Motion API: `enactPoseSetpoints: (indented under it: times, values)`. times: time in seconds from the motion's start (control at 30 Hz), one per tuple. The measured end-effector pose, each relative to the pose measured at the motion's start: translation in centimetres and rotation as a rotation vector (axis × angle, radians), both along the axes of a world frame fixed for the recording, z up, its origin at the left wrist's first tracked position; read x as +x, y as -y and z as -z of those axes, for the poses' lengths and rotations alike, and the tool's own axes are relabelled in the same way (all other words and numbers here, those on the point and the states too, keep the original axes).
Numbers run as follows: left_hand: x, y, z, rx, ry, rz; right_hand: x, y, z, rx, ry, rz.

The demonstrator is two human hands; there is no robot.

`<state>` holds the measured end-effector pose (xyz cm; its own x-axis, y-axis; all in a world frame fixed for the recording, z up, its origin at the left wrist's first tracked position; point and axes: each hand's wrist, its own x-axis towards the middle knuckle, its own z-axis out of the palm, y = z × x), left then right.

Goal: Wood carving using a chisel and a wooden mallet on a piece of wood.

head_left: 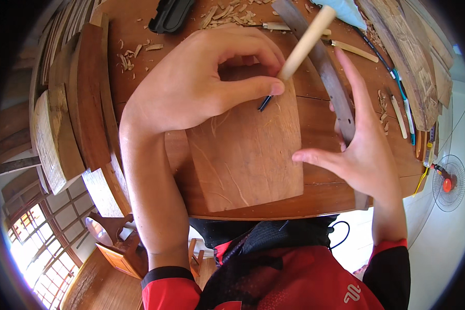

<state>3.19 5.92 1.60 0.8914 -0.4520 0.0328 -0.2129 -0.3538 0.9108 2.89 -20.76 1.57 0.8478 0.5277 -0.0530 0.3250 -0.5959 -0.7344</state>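
Note:
My left hand [212, 77] is closed in a pinch around a wood-carving chisel. The chisel's pale round wooden handle [310, 41] tilts up to the right, and its short dark blade [264, 103] points down over a flat brown wooden board [253, 160]. Thin curved lines mark the board's face. My right hand [361, 150] is open, fingers spread, with its thumb at the board's right edge. Behind and under it runs a long dark wooden strip [325, 62] with small holes; some of its fingers are partly hidden there. Whether this hand touches the strip I cannot tell.
Wood shavings [227, 15] and a black case [171, 14] lie at the far side. More wooden-handled carving tools [354, 50] and a teal-and-white brush [405, 103] rest at right. Wooden planks line the left [88, 98] and right [405, 62]. A fan [448, 183] stands beyond.

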Motion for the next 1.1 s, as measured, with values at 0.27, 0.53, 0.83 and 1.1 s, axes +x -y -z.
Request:
enactPoseSetpoints:
  times: [0.27, 0.53, 0.83, 1.1]
  values:
    - [-0.6, -1.9, -1.1, 0.042, -0.082, -0.083, 1.7, -0.6, -1.5, -0.059, -0.043, -0.077]
    - [-0.8, -1.3, -2.1, 0.014, -0.161, -0.165, 4.0, -0.4, -1.0, -0.031, 0.011, -0.139]
    - [-1.1, -1.1, -2.4, 0.111, -0.17, -0.209, 3.9, -2.6, -5.7, -0.258, -0.015, -0.172]
    - [-1.0, -0.9, -2.5, 0.154, -0.142, -0.196, 4.9, -0.2, 0.4, 0.064, 0.109, -0.225]
